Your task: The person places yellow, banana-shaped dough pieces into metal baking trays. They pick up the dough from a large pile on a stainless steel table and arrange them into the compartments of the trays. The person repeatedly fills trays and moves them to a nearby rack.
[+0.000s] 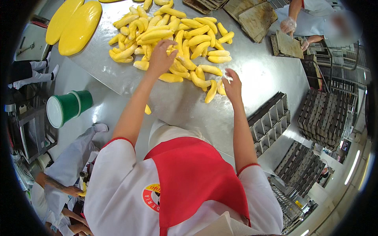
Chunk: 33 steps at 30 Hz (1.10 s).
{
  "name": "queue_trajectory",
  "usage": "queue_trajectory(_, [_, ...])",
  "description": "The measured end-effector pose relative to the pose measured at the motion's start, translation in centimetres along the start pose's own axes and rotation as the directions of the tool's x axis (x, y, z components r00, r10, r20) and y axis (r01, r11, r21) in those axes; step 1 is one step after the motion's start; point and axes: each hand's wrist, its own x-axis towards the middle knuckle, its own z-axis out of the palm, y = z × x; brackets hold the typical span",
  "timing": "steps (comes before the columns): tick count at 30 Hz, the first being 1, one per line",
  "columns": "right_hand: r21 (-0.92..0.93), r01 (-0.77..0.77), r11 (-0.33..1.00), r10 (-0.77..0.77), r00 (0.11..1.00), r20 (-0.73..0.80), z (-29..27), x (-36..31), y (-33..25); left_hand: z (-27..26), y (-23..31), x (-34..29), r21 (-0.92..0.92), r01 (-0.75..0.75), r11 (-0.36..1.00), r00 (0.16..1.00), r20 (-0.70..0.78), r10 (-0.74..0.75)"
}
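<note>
A: Material under the hands?

B: Yellow dough pieces (pixel 169 35), elongated, banana-like, smooth and matte. Loosely heaped on the steel surface (pixel 252 74), far-centre, lying flat and crossing at mixed angles.

A: Contact?

B: Left hand (pixel 159 59) rests palm-down on the near edge of the heap, fingers (pixel 170 44) spread over several pieces. One piece (pixel 170 78) lies just beside its wrist.

A: Right side?

B: Right hand (pixel 233 85) sits at the heap's near-right fringe, next to two pieces (pixel 211 91) lying side by side. Whether it touches them cannot be told.

A: Strays?

B: One small piece (pixel 147 109) at the near surface edge, apart from the heap, partly hidden by the left forearm.
</note>
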Motion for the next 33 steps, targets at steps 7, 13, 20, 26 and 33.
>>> queue_trajectory(7, [-0.512,0.215,0.831,-0.257,0.966,-0.01,5.7,13.3,1.7,7.4,-0.5,-2.8,0.507,0.058,0.86,0.953,-0.284,0.104])
queue_trajectory(13, [-0.532,0.343,0.774,-0.324,0.937,0.133,9.0,2.3,-0.3,6.1,1.1,-13.8,0.159,-0.173,0.972,0.98,0.124,0.154])
queue_trajectory(20, [-0.329,0.449,0.831,-0.337,0.877,0.343,2.2,-5.1,3.1,-1.4,-2.7,-17.6,0.108,0.105,0.989,0.993,0.049,-0.111])
queue_trajectory(26, [-0.335,-0.216,0.917,0.237,0.971,0.023,1.0,-1.6,8.7,-3.8,-11.4,-18.9,0.065,0.503,0.862,0.85,-0.215,-0.48])
queue_trajectory(33, [0.21,-0.111,0.971,0.124,0.991,-0.05,-1.5,-4.4,3.2,9.8,-1.4,-16.7,-0.043,0.402,0.915,0.915,-0.019,-0.403])
